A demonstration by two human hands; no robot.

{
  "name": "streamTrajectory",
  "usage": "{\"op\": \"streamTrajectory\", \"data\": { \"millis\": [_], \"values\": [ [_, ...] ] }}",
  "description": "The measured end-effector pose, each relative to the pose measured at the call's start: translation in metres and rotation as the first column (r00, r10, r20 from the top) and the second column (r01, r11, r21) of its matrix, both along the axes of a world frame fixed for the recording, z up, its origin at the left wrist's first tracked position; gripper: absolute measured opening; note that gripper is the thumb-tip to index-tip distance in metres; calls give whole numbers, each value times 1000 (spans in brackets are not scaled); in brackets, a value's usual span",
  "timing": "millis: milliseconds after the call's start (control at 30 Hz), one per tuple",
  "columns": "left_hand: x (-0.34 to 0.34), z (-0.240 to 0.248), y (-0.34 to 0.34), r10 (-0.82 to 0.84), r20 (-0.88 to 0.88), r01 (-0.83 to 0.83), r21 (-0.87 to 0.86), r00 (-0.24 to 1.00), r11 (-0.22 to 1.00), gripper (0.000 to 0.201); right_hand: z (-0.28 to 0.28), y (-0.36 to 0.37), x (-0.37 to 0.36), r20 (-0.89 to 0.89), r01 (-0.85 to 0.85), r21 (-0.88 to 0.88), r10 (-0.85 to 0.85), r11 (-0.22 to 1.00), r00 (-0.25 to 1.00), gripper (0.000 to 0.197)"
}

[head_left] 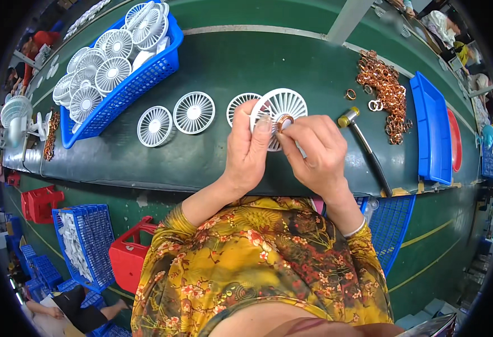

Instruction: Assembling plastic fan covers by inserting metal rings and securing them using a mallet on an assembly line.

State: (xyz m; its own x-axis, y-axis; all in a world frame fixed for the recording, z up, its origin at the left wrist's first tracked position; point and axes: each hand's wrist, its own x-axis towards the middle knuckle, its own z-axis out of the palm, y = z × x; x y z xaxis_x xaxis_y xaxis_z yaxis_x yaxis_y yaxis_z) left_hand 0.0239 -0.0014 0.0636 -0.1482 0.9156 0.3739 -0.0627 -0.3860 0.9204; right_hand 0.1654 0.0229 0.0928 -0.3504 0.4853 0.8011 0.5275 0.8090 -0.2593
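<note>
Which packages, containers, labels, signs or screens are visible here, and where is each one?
No labels, signs or screens can be made out.
Blue basket: far left on the table, full of white fan grilles.
Blue tray: right on the table, flat, rectangular.
Blue crate: floor, lower left.
Red crate: floor beside it.

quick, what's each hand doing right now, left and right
Left hand: closed on the rim of the white fan grille.
Right hand: pinching a copper ring against the grille's centre.
</note>
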Motion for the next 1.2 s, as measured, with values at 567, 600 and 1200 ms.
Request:
{"op": "streamTrajectory", "data": {
  "millis": [567,600,1200],
  "values": [
    [7,1,-5,-265,501,328,-40,824,944,48,-4,-14,2,111,246,48,-250,968,962,24],
    [-6,11,-8,-387,504,470,-44,772,882,52,6,-14,11,145,132,57,-139,990,980,23],
    [29,-26,-4,44,-769,300,301,638,905,41,-57,107,161,584,735,-257,-506,627,635,31]
  ]
}}
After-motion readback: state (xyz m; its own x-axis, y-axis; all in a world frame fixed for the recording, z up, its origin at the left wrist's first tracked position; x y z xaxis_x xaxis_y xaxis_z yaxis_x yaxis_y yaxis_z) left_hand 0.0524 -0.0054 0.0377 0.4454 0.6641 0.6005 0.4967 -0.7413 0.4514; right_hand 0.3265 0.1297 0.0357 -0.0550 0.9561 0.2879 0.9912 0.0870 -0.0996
